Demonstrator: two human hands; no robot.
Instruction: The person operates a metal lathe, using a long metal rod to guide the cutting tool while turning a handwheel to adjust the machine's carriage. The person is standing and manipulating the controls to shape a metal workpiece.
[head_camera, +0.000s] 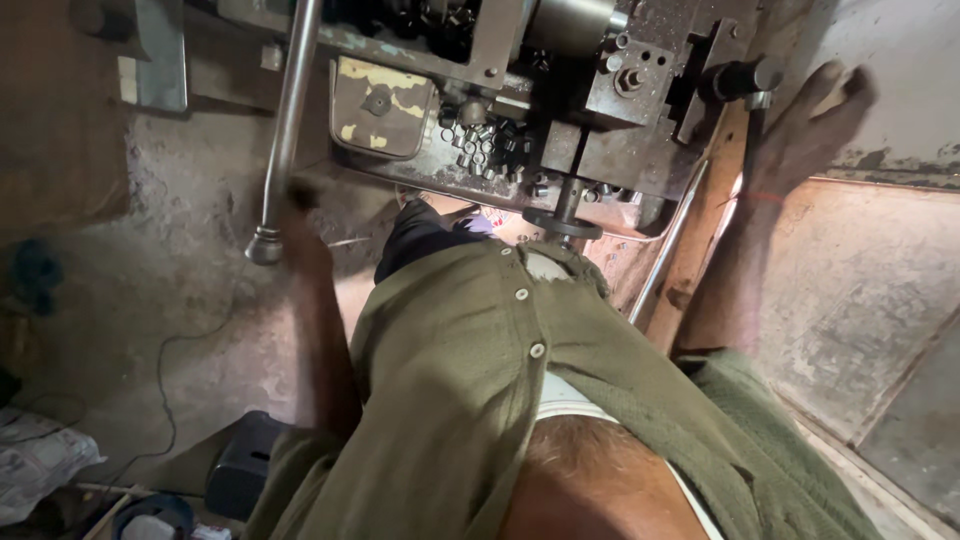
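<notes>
1. Head view: left hand blurred beside long steel lever, grip can't tell; right hand spread open just below black knob
2. Progress: small metal parts heaped on machine bed, much unsorted, nothing held

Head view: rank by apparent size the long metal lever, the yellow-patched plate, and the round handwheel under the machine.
1. long metal lever, reaching down from the top edge.
2. yellow-patched plate.
3. round handwheel, seen edge-on, so its true size is unsure.
</notes>
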